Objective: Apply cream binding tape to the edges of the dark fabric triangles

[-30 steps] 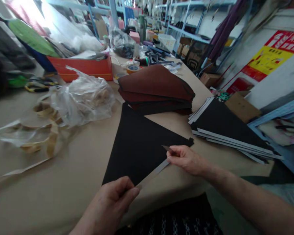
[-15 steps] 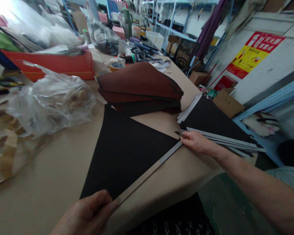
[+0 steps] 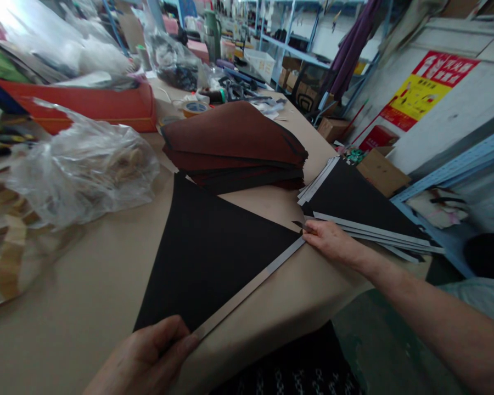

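Tape strip (image 3: 247, 288) runs along the near edge of the black triangular sheet (image 3: 214, 252), flat on the table (image 3: 86, 296). Left hand (image 3: 148, 356) pinches its near end; right hand (image 3: 329, 241) pins the far end, fingers closed. Best kept taut and flush with the edge, smoothed evenly.

Triangular sheet (image 3: 214, 258) lies on table (image 3: 86, 307), stack (image 3: 234, 145) behind it.

Bare tabletop (image 3: 107, 285) left of black triangle (image 3: 206, 258); plastic bag (image 3: 82, 170), maroon stack (image 3: 234, 142) block beyond.
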Demonstrator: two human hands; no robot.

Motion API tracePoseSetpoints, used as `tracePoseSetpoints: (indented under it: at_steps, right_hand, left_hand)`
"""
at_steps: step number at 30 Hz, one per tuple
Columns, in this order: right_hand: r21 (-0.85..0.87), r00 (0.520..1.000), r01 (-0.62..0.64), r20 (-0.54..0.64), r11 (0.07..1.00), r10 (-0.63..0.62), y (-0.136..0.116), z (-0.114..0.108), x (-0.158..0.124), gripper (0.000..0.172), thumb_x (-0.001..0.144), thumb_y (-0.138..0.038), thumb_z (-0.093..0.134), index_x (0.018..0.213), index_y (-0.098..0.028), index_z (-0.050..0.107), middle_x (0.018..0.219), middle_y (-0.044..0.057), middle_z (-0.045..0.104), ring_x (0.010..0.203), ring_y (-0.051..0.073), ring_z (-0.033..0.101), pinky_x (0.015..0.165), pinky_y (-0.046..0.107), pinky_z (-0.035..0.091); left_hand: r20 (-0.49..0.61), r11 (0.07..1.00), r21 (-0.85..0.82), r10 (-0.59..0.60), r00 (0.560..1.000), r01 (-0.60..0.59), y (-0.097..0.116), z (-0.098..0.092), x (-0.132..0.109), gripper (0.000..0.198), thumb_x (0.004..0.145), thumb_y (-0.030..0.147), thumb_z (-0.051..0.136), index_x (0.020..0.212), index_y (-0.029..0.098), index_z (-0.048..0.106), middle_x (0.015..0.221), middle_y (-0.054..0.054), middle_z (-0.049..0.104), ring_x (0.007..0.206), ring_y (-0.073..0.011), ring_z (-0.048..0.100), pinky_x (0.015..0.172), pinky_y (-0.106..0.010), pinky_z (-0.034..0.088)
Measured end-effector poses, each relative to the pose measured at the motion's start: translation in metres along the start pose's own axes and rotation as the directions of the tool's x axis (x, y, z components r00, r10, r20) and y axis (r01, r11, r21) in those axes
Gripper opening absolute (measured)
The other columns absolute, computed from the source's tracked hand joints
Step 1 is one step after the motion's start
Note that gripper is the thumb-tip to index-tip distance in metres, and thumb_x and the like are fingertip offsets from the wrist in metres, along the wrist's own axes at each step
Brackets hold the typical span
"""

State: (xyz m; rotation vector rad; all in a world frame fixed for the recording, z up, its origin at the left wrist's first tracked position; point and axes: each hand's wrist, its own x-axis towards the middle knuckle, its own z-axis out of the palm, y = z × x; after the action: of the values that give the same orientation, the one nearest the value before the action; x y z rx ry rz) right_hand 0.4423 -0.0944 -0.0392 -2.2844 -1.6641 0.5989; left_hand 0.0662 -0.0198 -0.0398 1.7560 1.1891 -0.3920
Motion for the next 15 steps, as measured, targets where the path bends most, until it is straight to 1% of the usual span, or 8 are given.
tracePoseSetpoints:
  at_steps: [3, 5, 7, 8, 10, 12, 15]
  right_hand:
    - [-0.079, 0.999, -0.035, -0.041, 0.996, 0.031, -0.002, -0.002, -0.003, 0.014, 0.080, -0.032, 0.057, 0.086, -0.019, 0.053, 0.074, 0.003, 0.059, 0.069, 0.017, 0.054, 0.064, 0.027, 0.035]
    - [-0.141, 0.998, -0.055, -0.036, 0.989, 0.050, -0.007, -0.005, -0.005, 0.011, 0.080, -0.030, 0.057, 0.084, -0.020, 0.054, 0.071, 0.002, 0.058, 0.065, 0.016, 0.052, 0.061, 0.028, 0.033]
    - [-0.124, 0.999, -0.033, -0.033, 0.992, 0.029, -0.016, -0.008, -0.006, 0.008, 0.082, -0.028, 0.054, 0.080, -0.020, 0.056, 0.067, 0.001, 0.056, 0.063, 0.015, 0.050, 0.060, 0.027, 0.032]
    - [-0.073, 0.999, -0.002, -0.035, 0.997, -0.001, -0.022, -0.010, -0.006, 0.010, 0.083, -0.028, 0.052, 0.078, -0.020, 0.056, 0.066, 0.001, 0.055, 0.062, 0.014, 0.050, 0.060, 0.027, 0.032]
    - [0.085, 0.996, 0.082, -0.047, 0.993, -0.079, -0.032, -0.010, -0.003, 0.016, 0.085, -0.031, 0.050, 0.074, -0.019, 0.054, 0.065, 0.000, 0.052, 0.062, 0.013, 0.048, 0.061, 0.026, 0.033]
    - [0.260, 0.990, 0.139, -0.039, 0.955, -0.134, -0.039, -0.005, 0.002, 0.022, 0.085, -0.035, 0.050, 0.071, -0.018, 0.052, 0.064, -0.001, 0.049, 0.062, 0.012, 0.045, 0.061, 0.025, 0.033]
    - [0.492, 0.988, 0.126, 0.013, 0.862, -0.152, -0.039, 0.012, 0.012, 0.028, 0.083, -0.041, 0.052, 0.069, -0.017, 0.051, 0.062, -0.002, 0.044, 0.059, 0.010, 0.041, 0.057, 0.024, 0.032]
  left_hand:
    - [-0.055, 1.000, -0.012, 0.015, 0.998, -0.016, 0.005, 0.001, -0.003, 0.048, 0.075, 0.064, 0.040, 0.062, 0.019, 0.051, 0.057, 0.002, 0.044, 0.057, -0.0137, 0.041, 0.056, -0.025, 0.033]
    - [-0.073, 1.000, -0.023, 0.011, 0.997, -0.013, 0.009, 0.002, -0.006, 0.047, 0.075, 0.063, 0.040, 0.061, 0.019, 0.051, 0.055, 0.003, 0.044, 0.056, -0.0137, 0.040, 0.055, -0.025, 0.032]
    - [-0.060, 1.000, -0.030, 0.008, 0.998, -0.010, 0.013, 0.001, -0.007, 0.048, 0.075, 0.064, 0.039, 0.061, 0.019, 0.050, 0.055, 0.003, 0.043, 0.056, -0.0138, 0.040, 0.055, -0.025, 0.032]
    - [-0.055, 0.999, -0.027, 0.014, 0.998, -0.016, 0.014, 0.001, -0.007, 0.048, 0.075, 0.064, 0.039, 0.061, 0.019, 0.050, 0.056, 0.002, 0.044, 0.057, -0.0139, 0.041, 0.055, -0.025, 0.032]
    - [-0.062, 1.000, -0.010, 0.029, 0.998, -0.030, 0.017, -0.001, -0.008, 0.047, 0.075, 0.062, 0.039, 0.060, 0.019, 0.049, 0.056, 0.002, 0.044, 0.057, -0.0140, 0.041, 0.055, -0.025, 0.032]
    - [-0.084, 1.000, 0.010, 0.013, 0.996, -0.013, 0.020, -0.002, -0.009, 0.044, 0.075, 0.059, 0.039, 0.059, 0.020, 0.048, 0.055, 0.002, 0.044, 0.057, -0.0141, 0.042, 0.055, -0.026, 0.032]
    - [-0.113, 1.000, 0.010, 0.003, 0.994, -0.002, 0.024, -0.001, -0.010, 0.042, 0.073, 0.058, 0.040, 0.058, 0.020, 0.048, 0.054, 0.002, 0.044, 0.056, -0.0140, 0.042, 0.055, -0.026, 0.031]
